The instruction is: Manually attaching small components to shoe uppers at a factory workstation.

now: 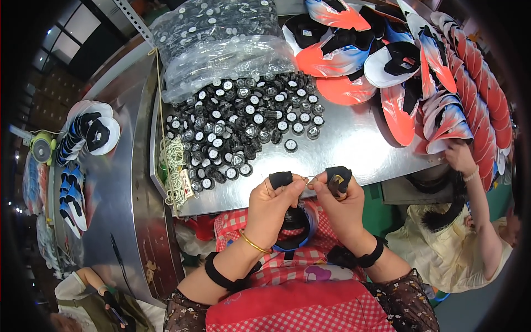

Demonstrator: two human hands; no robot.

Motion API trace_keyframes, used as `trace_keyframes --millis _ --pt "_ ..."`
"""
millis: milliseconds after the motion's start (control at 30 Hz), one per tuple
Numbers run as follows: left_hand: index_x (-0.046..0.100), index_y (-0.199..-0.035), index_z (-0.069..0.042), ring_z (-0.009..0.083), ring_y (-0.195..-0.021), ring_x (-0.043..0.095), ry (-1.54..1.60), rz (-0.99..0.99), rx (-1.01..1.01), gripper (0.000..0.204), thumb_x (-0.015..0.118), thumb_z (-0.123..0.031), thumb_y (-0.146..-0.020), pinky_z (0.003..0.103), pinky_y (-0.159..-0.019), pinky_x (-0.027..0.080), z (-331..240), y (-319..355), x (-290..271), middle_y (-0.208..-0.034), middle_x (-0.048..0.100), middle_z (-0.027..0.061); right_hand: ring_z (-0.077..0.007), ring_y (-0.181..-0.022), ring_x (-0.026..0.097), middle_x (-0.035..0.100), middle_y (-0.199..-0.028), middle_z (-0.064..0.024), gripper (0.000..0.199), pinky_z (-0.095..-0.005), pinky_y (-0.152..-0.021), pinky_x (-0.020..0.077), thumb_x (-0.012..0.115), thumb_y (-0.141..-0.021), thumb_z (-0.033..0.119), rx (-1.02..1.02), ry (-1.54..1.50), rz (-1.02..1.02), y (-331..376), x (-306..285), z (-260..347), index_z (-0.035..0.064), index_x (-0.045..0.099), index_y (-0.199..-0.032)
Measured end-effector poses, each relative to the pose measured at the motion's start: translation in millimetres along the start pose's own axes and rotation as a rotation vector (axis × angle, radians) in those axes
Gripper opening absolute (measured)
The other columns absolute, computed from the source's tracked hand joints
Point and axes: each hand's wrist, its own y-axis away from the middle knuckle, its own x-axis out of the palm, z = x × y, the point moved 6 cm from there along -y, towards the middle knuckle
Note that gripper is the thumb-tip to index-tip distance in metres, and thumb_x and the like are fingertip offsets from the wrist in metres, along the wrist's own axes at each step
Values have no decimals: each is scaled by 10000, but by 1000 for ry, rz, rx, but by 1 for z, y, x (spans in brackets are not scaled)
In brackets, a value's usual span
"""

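Step in hand: handling thread (311, 179). Left hand (271, 203) and right hand (339, 206) apparently pinch it, grip closed at the fingertips, by the tabletop (354, 124) near edge. Next move calls for steady tension.

We can read no words or numbers here. The marks we see are too small for us to make out: a pale tag inside the black shoe (301, 34), another inside the white shoe (383, 71), one inside the white upper (109, 134) on the left, small specks on the parts' white discs (290, 145), and a yellowish mark on the finger cover (335, 174) of the right hand (342, 209).
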Motion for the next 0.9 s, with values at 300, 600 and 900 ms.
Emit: trace_keyframes --millis 300,600,900 --pt "626 -917 -20 11 -599 469 -91 3 45 133 654 -127 -843 154 -532 350 3 2 -1 -685 564 -40 -15 -650 510 599 -769 14 80 -185 -561 425 628 -820 32 -215 188 -128 -1 -7 6 45 569 -871" --pt "618 -932 -24 12 -612 451 48 -9 14 122 640 -109 -847 163 -540 349 4 -1 -4 -709 572 -36 -29 -685 522 604 -795 9 144 -211 -585 440 661 -812 68 42 21 75 -2 -4 -11 50 566 -918" --pt "622 -846 -54 -2 -506 341 22 -63 7 50 626 -104 -849 168 -459 241 5 0 -1 -629 497 -74 -267 -664 579 571 -750 -78 392 -336 -583 481 745 -635 177 -434 1093 0 5 -9 18 81 614 -992"
